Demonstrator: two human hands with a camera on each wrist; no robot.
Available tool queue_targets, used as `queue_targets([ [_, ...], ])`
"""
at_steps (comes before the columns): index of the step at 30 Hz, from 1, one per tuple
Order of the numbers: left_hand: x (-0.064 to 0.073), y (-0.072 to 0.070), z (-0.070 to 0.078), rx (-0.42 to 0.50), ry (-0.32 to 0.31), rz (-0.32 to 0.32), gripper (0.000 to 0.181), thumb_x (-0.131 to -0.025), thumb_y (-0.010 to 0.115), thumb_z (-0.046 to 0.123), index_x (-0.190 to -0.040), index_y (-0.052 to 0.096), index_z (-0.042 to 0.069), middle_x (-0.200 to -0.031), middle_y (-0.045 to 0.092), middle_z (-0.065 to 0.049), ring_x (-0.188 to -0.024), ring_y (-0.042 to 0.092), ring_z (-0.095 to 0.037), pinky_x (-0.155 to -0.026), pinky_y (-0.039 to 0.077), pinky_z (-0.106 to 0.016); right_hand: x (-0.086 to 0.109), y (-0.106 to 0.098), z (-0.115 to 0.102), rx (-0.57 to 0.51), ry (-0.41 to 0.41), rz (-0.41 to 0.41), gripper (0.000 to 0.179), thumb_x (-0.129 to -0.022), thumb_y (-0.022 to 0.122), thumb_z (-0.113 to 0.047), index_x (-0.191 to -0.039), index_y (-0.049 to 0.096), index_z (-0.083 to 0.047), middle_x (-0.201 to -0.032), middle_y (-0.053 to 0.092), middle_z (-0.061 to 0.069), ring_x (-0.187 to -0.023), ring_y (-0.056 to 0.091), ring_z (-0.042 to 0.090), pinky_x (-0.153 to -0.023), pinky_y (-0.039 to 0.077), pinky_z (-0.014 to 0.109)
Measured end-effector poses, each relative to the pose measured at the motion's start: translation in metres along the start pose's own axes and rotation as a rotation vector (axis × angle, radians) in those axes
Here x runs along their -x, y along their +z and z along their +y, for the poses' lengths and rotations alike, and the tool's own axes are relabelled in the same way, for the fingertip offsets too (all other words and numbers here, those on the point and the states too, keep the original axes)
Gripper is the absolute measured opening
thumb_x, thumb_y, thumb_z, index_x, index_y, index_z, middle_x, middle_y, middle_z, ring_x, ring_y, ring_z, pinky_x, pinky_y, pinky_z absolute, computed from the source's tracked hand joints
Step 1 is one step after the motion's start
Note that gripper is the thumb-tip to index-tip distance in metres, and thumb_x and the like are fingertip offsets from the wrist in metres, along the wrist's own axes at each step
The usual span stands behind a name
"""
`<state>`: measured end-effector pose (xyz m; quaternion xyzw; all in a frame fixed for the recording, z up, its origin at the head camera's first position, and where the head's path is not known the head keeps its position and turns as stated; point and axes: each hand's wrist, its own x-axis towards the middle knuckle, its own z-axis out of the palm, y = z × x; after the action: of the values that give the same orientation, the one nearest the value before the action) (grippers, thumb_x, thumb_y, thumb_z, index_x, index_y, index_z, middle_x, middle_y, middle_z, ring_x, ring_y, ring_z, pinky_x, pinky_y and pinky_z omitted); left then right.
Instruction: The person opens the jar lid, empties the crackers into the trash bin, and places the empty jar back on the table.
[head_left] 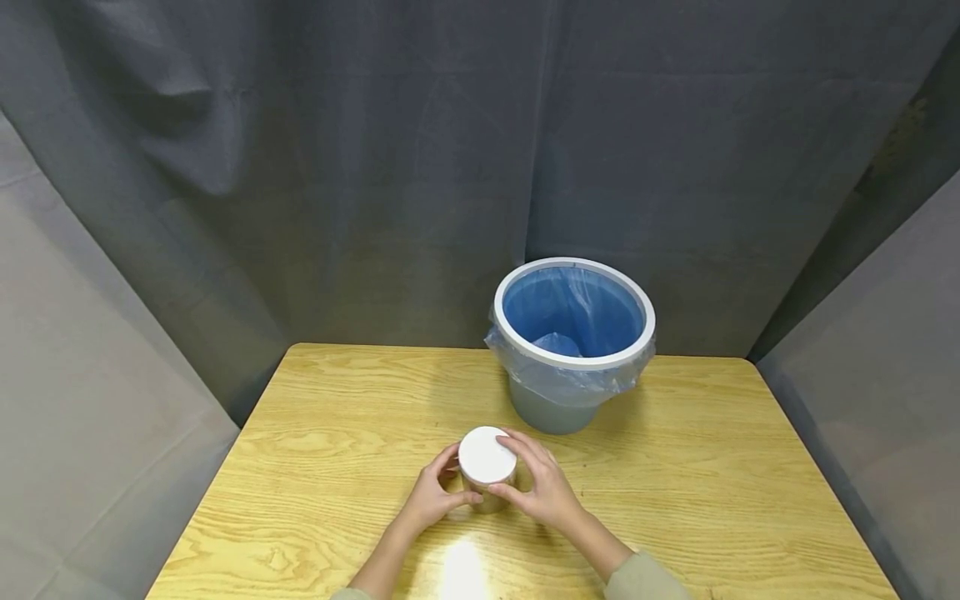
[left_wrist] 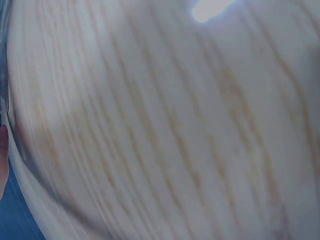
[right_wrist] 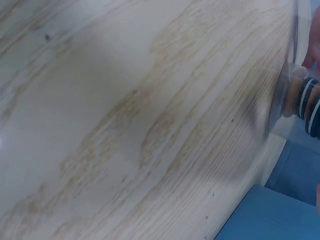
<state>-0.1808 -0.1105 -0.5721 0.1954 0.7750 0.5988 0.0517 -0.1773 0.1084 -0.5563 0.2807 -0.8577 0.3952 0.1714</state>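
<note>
A clear jar [right_wrist: 280, 110] with a round white lid [head_left: 486, 455] stands upright on the table. Through its wall, the right wrist view shows brown and dark, white-striped round pieces; their exact kind is unclear. My left hand [head_left: 432, 498] grips the jar's left side, thumb at the front. From the right, my right hand [head_left: 546, 493] holds the jar near its top, with fingertips at the lid's edge and the thumb on the near side. In the left wrist view only a sliver of a finger [left_wrist: 3, 160] shows at the left edge.
Behind the jar, slightly right, stands a waste bin [head_left: 551, 410] with a white rim [head_left: 574, 362] and a clear plastic liner [head_left: 592, 385]. The wooden table [head_left: 337, 417] reaches back to a dark grey curtain [head_left: 375, 167]. Lighter grey panels flank both sides.
</note>
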Motion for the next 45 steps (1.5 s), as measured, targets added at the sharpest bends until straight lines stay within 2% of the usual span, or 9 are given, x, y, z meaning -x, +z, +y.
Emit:
queue_targets([
  [9,0.000,-0.001,0.001,-0.002,0.003,0.004,0.074,-0.071,0.079,0.014,-0.134,0.042,0.006,-0.129,0.051,-0.014,-0.111,0.049,-0.036,-0.091,0.040,-0.057,-0.003,-0.003,0.002,-0.023,-0.013,-0.037,0.067,-0.075,0.071,-0.044,-0.130,0.049,-0.013,-0.135,0.046,0.011,-0.120,0.045,0.030,-0.094,0.034,0.061],
  [19,0.000,0.000,0.002,0.008,0.000,-0.007,0.074,-0.071,0.079,0.014,-0.134,0.040,0.005,-0.130,0.049,-0.015,-0.112,0.047,-0.038,-0.091,0.040,-0.057,-0.005,-0.006,0.010,-0.075,0.024,-0.113,0.067,-0.074,0.072,-0.042,-0.132,0.047,-0.018,-0.137,0.044,0.010,-0.123,0.042,0.030,-0.095,0.030,0.064],
  [27,-0.001,0.000,0.002,0.009,-0.008,0.003,0.075,-0.070,0.079,0.014,-0.134,0.041,0.006,-0.128,0.050,-0.015,-0.112,0.048,-0.037,-0.091,0.040,-0.057,-0.008,-0.009,0.012,-0.088,-0.007,-0.130,0.067,-0.074,0.073,-0.039,-0.132,0.047,-0.018,-0.137,0.044,0.008,-0.123,0.042,0.031,-0.095,0.031,0.062],
  [39,-0.001,0.000,0.001,0.001,-0.012,0.011,0.075,-0.069,0.080,0.015,-0.133,0.043,0.006,-0.127,0.052,-0.015,-0.111,0.050,-0.036,-0.090,0.040,-0.057,-0.016,-0.012,0.019,-0.111,-0.103,-0.153,0.064,-0.074,0.073,-0.040,-0.129,0.050,-0.014,-0.134,0.047,0.009,-0.122,0.043,0.029,-0.094,0.035,0.059],
  [45,-0.001,0.000,0.001,0.004,-0.015,0.003,0.074,-0.070,0.080,0.014,-0.133,0.042,0.007,-0.128,0.051,-0.014,-0.111,0.049,-0.035,-0.090,0.040,-0.056,-0.019,-0.015,0.020,-0.116,-0.113,-0.169,0.065,-0.074,0.073,-0.041,-0.128,0.051,-0.015,-0.134,0.049,0.007,-0.122,0.042,0.028,-0.095,0.034,0.059],
])
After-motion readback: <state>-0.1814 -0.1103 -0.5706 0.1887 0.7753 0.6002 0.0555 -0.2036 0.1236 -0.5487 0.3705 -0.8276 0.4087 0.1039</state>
